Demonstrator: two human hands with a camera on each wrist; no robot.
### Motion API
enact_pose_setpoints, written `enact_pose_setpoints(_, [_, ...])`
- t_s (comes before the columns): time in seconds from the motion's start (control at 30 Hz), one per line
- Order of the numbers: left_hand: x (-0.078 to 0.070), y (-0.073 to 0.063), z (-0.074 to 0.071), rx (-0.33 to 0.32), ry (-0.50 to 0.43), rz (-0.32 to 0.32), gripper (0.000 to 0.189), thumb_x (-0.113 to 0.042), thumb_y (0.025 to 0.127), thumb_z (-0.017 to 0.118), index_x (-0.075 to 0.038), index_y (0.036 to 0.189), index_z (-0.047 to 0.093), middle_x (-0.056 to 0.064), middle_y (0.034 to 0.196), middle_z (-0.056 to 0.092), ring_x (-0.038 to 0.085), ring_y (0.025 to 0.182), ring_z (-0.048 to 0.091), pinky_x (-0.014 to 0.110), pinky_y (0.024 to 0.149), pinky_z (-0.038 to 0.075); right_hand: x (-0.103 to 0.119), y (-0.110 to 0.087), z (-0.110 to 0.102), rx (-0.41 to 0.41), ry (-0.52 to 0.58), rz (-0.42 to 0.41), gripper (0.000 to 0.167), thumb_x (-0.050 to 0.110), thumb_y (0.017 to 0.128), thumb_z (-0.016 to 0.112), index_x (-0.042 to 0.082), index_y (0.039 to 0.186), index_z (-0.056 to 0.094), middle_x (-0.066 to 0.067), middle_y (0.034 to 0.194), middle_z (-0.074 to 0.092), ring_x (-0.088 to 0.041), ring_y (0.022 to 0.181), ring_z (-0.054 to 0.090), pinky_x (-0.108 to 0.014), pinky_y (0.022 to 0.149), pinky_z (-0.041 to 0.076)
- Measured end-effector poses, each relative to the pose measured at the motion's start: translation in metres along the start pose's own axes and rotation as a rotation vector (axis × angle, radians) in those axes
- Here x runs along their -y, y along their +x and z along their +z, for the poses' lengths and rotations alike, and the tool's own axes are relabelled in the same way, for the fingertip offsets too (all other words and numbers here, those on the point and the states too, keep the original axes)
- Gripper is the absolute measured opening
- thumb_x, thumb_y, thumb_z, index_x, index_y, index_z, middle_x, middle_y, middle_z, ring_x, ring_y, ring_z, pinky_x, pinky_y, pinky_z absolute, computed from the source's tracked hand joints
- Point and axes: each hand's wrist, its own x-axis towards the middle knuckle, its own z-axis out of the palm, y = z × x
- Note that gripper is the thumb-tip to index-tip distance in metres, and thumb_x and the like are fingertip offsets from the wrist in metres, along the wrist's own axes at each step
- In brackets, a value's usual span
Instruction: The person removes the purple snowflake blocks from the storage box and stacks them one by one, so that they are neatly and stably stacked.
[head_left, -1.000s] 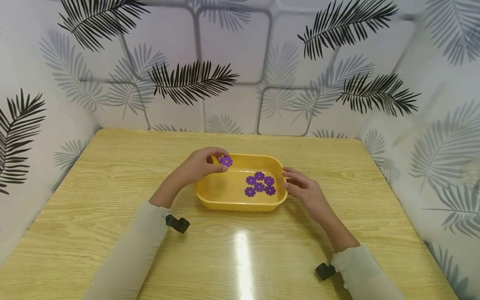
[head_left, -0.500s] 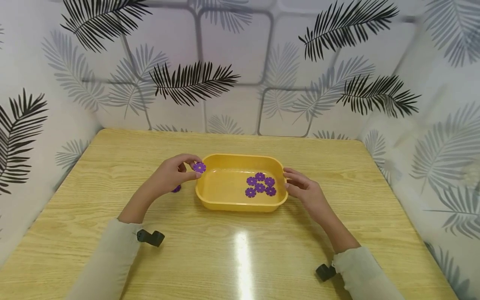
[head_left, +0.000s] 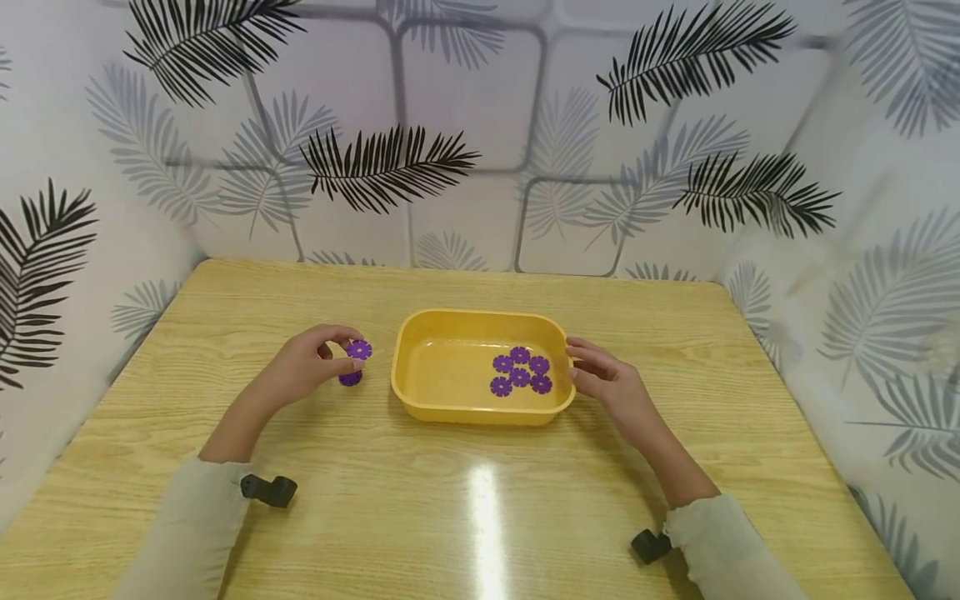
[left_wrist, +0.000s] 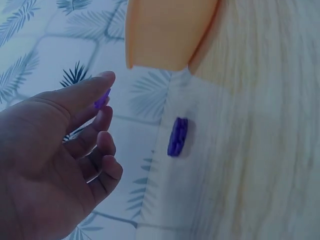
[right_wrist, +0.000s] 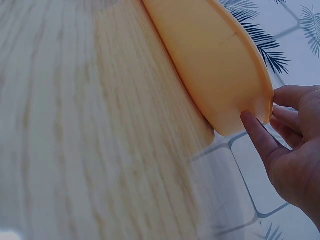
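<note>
My left hand (head_left: 303, 367) pinches a purple interlocking disc (head_left: 360, 349), flower-shaped with a notched edge, between thumb and finger. Just under it, on the table left of the tray, a small stack of similar purple discs (left_wrist: 178, 137) stands apart from the fingers. The yellow tray (head_left: 450, 414) lies at the centre with several purple discs (head_left: 520, 377) on its right floor. At the tray's right end, my right hand (head_left: 615, 392) holds the rim, fingertips over the edge and thumb (right_wrist: 255, 129) against the outer wall.
A wood-grain table (head_left: 390, 517) carries everything and shows a bright glare streak in front of the tray. Leaf-patterned walls (head_left: 465, 100) close off the back and both sides. Small black wrist cameras (head_left: 270, 491) sit at both cuffs.
My left hand has carried the purple disc out of the tray leftward, lowering it over the stack on the table. The right hand stays at the tray's right end.
</note>
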Motion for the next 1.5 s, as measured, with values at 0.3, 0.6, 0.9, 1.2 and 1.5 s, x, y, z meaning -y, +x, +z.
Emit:
enact_pose_setpoints(0.3, [0.023, -0.002, -0.002, 0.048, -0.015, -0.043, 0.03, -0.026, 0.095, 0.071, -0.014, 0.123, 0.066, 0.011, 0.115, 0.063, 0.023, 0.085, 0.051, 0.033, 0.069, 0.044, -0.001, 0.0, 0.0, -0.001, -0.005, 0.011, 0.046, 0.029, 0.1, 0.064, 0.012, 0.142, 0.058, 0.004, 0.157, 0.043, -0.028, 0.137, 0.049, -0.016, 0.094, 0.05])
enact_pose_setpoints(0.6, [0.031, -0.003, 0.001, 0.085, -0.015, -0.062, 0.036, -0.026, 0.095, 0.072, -0.01, 0.127, 0.065, 0.014, 0.116, 0.064, 0.024, 0.086, 0.051, 0.033, 0.068, 0.045, -0.001, 0.0, 0.0, 0.002, 0.003, -0.001, 0.046, 0.028, 0.1, 0.064, 0.011, 0.142, 0.058, 0.004, 0.157, 0.043, -0.029, 0.136, 0.05, -0.016, 0.093, 0.05])
enact_pose_setpoints(0.9, [0.036, 0.0, 0.004, 0.093, 0.009, 0.01, 0.031, -0.02, 0.095, 0.071, -0.008, 0.123, 0.069, 0.015, 0.121, 0.065, 0.022, 0.09, 0.051, 0.035, 0.077, 0.043, -0.001, 0.0, 0.001, 0.0, 0.013, -0.001, 0.046, 0.026, 0.1, 0.064, 0.009, 0.143, 0.057, 0.002, 0.158, 0.043, -0.029, 0.136, 0.05, -0.017, 0.093, 0.051])
enact_pose_setpoints(1.2, [0.038, 0.0, 0.006, 0.098, 0.022, -0.001, 0.036, -0.023, 0.095, 0.072, -0.008, 0.127, 0.067, 0.016, 0.126, 0.063, 0.024, 0.1, 0.052, 0.036, 0.081, 0.045, -0.001, 0.0, 0.001, 0.004, 0.021, -0.005, 0.046, 0.026, 0.101, 0.064, 0.008, 0.143, 0.057, 0.001, 0.158, 0.043, -0.03, 0.136, 0.049, -0.017, 0.093, 0.051])
enact_pose_setpoints(1.5, [0.038, -0.001, 0.006, 0.097, 0.035, -0.011, 0.039, -0.021, 0.094, 0.073, -0.006, 0.129, 0.065, 0.018, 0.13, 0.061, 0.029, 0.107, 0.052, 0.042, 0.088, 0.046, 0.002, -0.001, 0.002, 0.004, 0.026, 0.0, 0.046, 0.024, 0.101, 0.063, 0.008, 0.143, 0.056, 0.001, 0.158, 0.043, -0.03, 0.136, 0.05, -0.016, 0.093, 0.051])
